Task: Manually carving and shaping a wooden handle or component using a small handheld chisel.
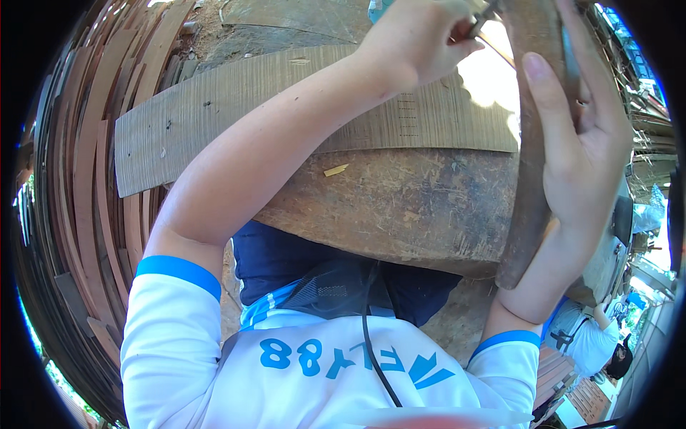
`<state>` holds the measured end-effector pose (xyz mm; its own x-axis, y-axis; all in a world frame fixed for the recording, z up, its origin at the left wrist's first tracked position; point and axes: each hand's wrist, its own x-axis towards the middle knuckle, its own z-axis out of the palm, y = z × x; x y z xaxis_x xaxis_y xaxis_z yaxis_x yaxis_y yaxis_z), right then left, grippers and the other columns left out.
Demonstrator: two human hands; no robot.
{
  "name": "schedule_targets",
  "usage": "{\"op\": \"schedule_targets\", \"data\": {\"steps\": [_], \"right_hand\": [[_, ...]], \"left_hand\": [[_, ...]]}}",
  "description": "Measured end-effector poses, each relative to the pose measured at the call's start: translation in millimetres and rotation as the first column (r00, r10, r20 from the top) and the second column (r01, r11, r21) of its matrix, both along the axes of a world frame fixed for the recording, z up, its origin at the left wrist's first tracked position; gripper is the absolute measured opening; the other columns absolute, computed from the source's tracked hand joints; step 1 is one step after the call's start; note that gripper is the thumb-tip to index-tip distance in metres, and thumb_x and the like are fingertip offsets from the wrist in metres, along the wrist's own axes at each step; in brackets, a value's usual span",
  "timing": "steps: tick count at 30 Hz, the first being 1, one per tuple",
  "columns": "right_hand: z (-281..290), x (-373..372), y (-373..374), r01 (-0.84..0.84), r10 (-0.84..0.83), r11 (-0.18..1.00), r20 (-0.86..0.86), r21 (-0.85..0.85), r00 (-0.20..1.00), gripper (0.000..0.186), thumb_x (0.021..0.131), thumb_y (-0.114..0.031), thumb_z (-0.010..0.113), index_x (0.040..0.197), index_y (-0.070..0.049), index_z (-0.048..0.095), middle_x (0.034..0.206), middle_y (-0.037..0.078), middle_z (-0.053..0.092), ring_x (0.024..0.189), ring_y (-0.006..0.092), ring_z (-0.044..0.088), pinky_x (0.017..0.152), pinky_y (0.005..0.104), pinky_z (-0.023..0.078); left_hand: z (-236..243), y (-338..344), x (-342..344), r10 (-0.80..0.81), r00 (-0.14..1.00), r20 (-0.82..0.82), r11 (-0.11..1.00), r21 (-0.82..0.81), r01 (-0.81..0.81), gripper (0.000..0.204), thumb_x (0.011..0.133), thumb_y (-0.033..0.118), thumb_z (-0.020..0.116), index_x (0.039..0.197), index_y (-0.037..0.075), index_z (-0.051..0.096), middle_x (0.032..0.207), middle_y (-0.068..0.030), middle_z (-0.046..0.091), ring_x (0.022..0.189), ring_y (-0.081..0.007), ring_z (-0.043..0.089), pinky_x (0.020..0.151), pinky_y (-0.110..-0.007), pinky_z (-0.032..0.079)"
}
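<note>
My right hand (589,150) grips a long brown wooden board (530,143), its thumb on the near face and its fingers around the far side. The board stands on edge, and its lower end rests near my right forearm. Closed at the top of the view, my left hand (425,43) holds a thin dark tool (483,20) close to the board's upper part. Most of that tool is hidden in the fist, so its kind is unclear. Beneath my left forearm lies a ribbed brown sheet (236,100) on a worn wooden worktop (400,207).
Long strips of wood (89,171) are stacked along the left. A small yellow chip (335,171) lies on the worktop. At lower right another person (582,336) in a light shirt is nearby. A dark cable (371,336) hangs down my front. Bright glare covers the worktop beside the board.
</note>
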<state>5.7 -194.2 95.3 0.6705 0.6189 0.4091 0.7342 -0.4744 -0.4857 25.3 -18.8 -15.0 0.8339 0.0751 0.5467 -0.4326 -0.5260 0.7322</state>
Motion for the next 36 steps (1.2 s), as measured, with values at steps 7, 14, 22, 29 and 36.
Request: {"op": "schedule_targets", "data": {"steps": [7, 14, 22, 29, 36], "right_hand": [[2.6, 7.2, -21.9, -0.011, 0.006, 1.0, 0.168, 0.029, 0.986, 0.048, 0.104, -0.021, 0.065, 0.149, -0.009, 0.057, 0.136, 0.015, 0.067, 0.119, 0.0197, 0.067, 0.102, 0.0311, 0.051], [14.8, 6.1, -21.8, 0.099, -0.098, 0.995, -0.107, 0.007, 0.989, 0.049, 0.104, -0.021, 0.064, 0.15, -0.006, 0.055, 0.136, 0.014, 0.067, 0.12, 0.019, 0.067, 0.108, 0.0307, 0.047], [-9.8, 34.5, -22.7, 0.027, -0.024, 0.98, -0.016, 0.195, 1.0, 0.055, 0.105, -0.022, 0.06, 0.156, -0.005, 0.046, 0.127, 0.018, 0.07, 0.101, 0.0181, 0.073, 0.086, 0.0295, 0.059], [-88.3, 84.1, -40.8, 0.137, 0.432, 0.76, -0.65, 0.636, 0.625, 0.041, 0.109, -0.034, 0.045, 0.118, 0.003, 0.062, 0.091, 0.015, 0.068, 0.061, 0.0194, 0.065, 0.05, 0.0328, 0.054], [-123.2, 111.2, -51.9, 0.35, 0.252, 0.81, -0.818, 0.471, 0.518, 0.057, 0.109, -0.043, 0.03, 0.118, 0.003, 0.061, 0.073, 0.011, 0.062, 0.064, 0.0157, 0.062, 0.061, 0.0272, 0.052]], "left_hand": [[-5.9, -2.7, 5.7, 0.002, 0.999, 0.032, 1.0, 0.007, -0.003, 0.022, 0.089, 0.012, 0.078, 0.088, -0.006, 0.065, 0.078, -0.0206, 0.071, 0.076, -0.0349, 0.073, 0.068, -0.041, 0.055], [8.4, -0.4, -2.0, -0.017, 1.0, -0.02, 1.0, -0.009, 0.017, 0.022, 0.089, 0.012, 0.077, 0.085, -0.006, 0.065, 0.076, -0.0221, 0.07, 0.076, -0.0362, 0.072, 0.068, -0.041, 0.054], [8.8, 13.8, -4.6, 0.164, 0.977, -0.134, 0.977, -0.117, -0.18, 0.026, 0.092, 0.017, 0.077, 0.085, -0.006, 0.067, 0.077, -0.0197, 0.072, 0.07, -0.0298, 0.072, 0.063, -0.039, 0.053], [9.7, 11.4, -0.4, -0.044, 0.955, -0.294, 0.819, -0.558, -0.134, 0.021, 0.102, 0.016, 0.069, 0.102, -0.005, 0.068, 0.09, -0.01, 0.076, 0.08, -0.0164, 0.074, 0.069, -0.028, 0.061], [10.1, -3.7, 0.0, -0.152, 0.958, -0.244, 0.907, -0.419, 0.038, 0.013, 0.101, 0.009, 0.067, 0.104, -0.004, 0.068, 0.097, -0.0113, 0.075, 0.09, -0.0171, 0.074, 0.08, -0.03, 0.062]]}}
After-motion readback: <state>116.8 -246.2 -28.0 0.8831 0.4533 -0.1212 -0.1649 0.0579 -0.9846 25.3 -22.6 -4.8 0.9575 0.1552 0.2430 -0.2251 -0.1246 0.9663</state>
